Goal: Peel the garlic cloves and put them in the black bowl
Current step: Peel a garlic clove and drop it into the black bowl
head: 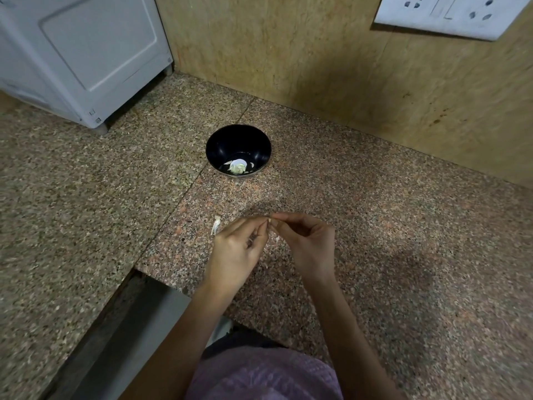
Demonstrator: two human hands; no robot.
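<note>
— Garlic clove (270, 220): pinched between fingertips of both hands, raised above the speckled granite bench (375, 226), well in front of the black bowl (219, 145). Mostly hidden by the fingers; only a pale tip showing.

— And the hands?

— Left hand (235, 252) curled, thumb and forefinger closed on the clove from the left. Right hand (310, 243) likewise closed, gripping the same clove from the right, fingertips touching the left ones. Both forearms bare, reaching in from the bottom edge.

— Anything in the bowl?

— Peeled cloves (238, 166) lying at the bottom, pale and grouped together; exact count hard to tell.

— On the bench itself?

— One whitish piece of garlic (216, 225) just left of the left hand, whether skin or unpeeled clove unclear. Papery skin scraps (272, 241) under and between the hands.

— Surroundings?

— White appliance (86, 59) at far left corner, yellowish stone wall (288, 53) behind the bowl, white switchboard with sockets (450, 13) at upper right. Lilac garment (265, 373) at the bottom.
</note>
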